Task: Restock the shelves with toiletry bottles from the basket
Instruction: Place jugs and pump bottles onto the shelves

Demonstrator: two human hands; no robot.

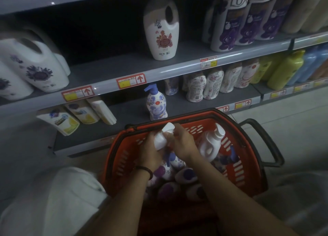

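Observation:
An orange basket (236,166) with a black handle stands on the floor in front of the shelves, holding several white bottles with purple and blue patterns. Over it, my left hand (150,150) and my right hand (182,143) both grip one white pump bottle (162,138), its pump head pointing up toward the shelf. A large white jug (211,145) lies in the basket's right side. On the lower shelf (127,111) stands one blue-flowered pump bottle (156,104). On the middle shelf (115,67) stands a tall white bottle with a red flower (162,31).
White jugs with purple flowers (35,65) fill the middle shelf's left end, purple LUX bottles (248,19) its right. The lower shelf carries lying refill pouches (71,118) on the left and flowered, green and blue bottles (230,79) on the right. My white-clad knee (58,200) is at lower left.

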